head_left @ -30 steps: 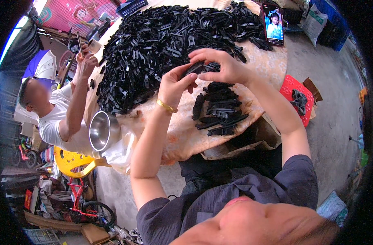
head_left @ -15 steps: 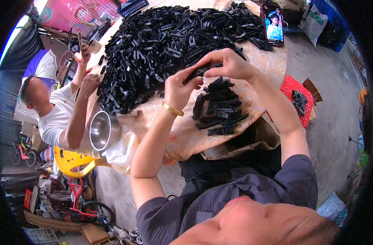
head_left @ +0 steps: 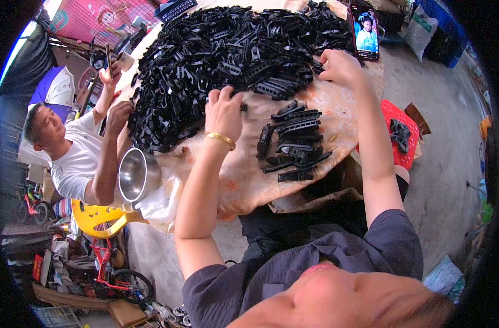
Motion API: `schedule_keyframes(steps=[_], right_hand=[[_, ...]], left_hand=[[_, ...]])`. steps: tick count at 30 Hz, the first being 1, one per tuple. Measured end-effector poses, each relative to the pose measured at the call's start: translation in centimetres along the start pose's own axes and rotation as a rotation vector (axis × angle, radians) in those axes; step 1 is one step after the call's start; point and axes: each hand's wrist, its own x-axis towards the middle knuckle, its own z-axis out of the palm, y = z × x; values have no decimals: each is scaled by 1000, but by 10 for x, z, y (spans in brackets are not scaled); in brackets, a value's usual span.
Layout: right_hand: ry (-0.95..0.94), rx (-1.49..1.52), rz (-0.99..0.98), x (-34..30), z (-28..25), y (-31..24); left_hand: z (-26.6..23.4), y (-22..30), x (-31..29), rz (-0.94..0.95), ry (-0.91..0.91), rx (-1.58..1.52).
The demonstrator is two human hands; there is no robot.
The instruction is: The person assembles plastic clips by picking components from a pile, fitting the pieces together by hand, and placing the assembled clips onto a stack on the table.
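A big heap of slim black plastic parts (head_left: 195, 76) covers much of the patterned cloth on the table. My left hand (head_left: 225, 115) is at the heap's near edge, fingers curled down. A dark bit of a black plastic part (head_left: 243, 107) shows beside its thumb; the rest is hidden under the hand. Farther right, my right hand (head_left: 341, 68) pinches the end of another black plastic part (head_left: 318, 66) at the heap's right edge. Between the hands and nearer me lies a small group of black pieces (head_left: 298, 145), mostly side by side.
A steel bowl (head_left: 139, 174) and a white plastic bag (head_left: 163, 205) sit at the table's left edge. A phone (head_left: 365, 34) with a lit screen stands at the far right. A red stool (head_left: 394, 117) is beyond the right edge. At left, a person (head_left: 69, 147) holds a phone.
My hands were together over the cloth, holding a black part between them. They have parted, the left moving left and the right moving right to the heap. The small group's far end looks different.
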Motion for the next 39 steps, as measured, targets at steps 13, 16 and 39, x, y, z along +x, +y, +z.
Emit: schedule_keyframes(steps=[13, 16, 39], right_hand=[[-21, 1018, -368, -14, 2, -75], [-143, 1011, -420, -28, 4, -96], [171, 710, -698, -18, 16, -90]], left_hand=[[-1, 19, 13, -363, 128, -1028], [4, 18, 13, -536, 53, -1538], [-3, 32, 11, -297, 125, -1295]])
